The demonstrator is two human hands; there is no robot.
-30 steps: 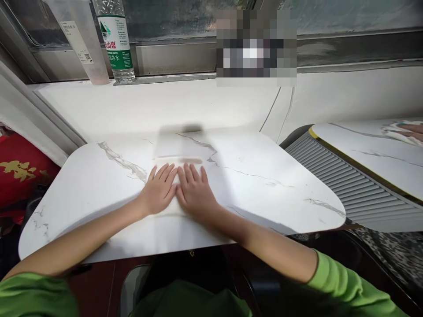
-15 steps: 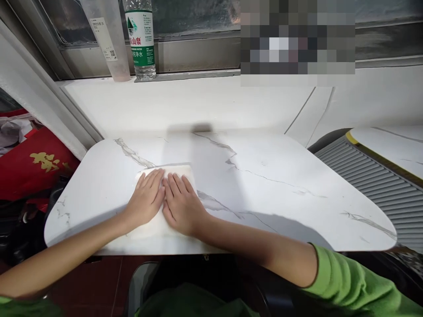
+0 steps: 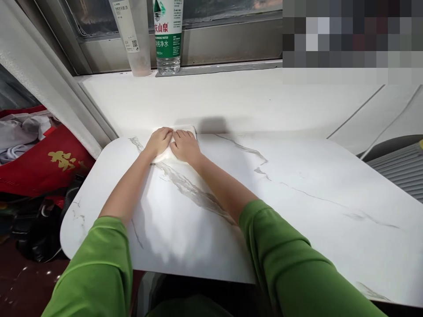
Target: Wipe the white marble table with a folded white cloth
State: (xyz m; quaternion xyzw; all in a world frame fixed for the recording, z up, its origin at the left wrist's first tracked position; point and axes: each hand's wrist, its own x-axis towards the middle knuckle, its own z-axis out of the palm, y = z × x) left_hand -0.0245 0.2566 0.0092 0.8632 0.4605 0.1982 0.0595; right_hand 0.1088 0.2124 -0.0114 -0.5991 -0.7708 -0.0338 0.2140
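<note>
A folded white cloth (image 3: pixel 166 156) lies at the far edge of a white marble-patterned table (image 3: pixel 297 176), its back edge against the wall. My left hand (image 3: pixel 159 141) presses on its left part, palm down. Beside it my right hand (image 3: pixel 185 146) rests palm down on the right part. Both hands have their fingers laid over the cloth and slightly bent, not wrapped round it. The two hands nearly touch at the fingertips. Much of the cloth is hidden under them.
On the window ledge stand a translucent plastic cup (image 3: pixel 132 39) and a water bottle (image 3: pixel 168 42) with a green and white label. Left of the table are a red bag (image 3: pixel 42 163) and dark bags (image 3: pixel 36 233). A grey ribbed surface (image 3: pixel 399 165) shows at right.
Both hands have slid the cloth forward, from the near middle of the table to its far edge by the wall. My arms are stretched out further, and the view has shifted.
</note>
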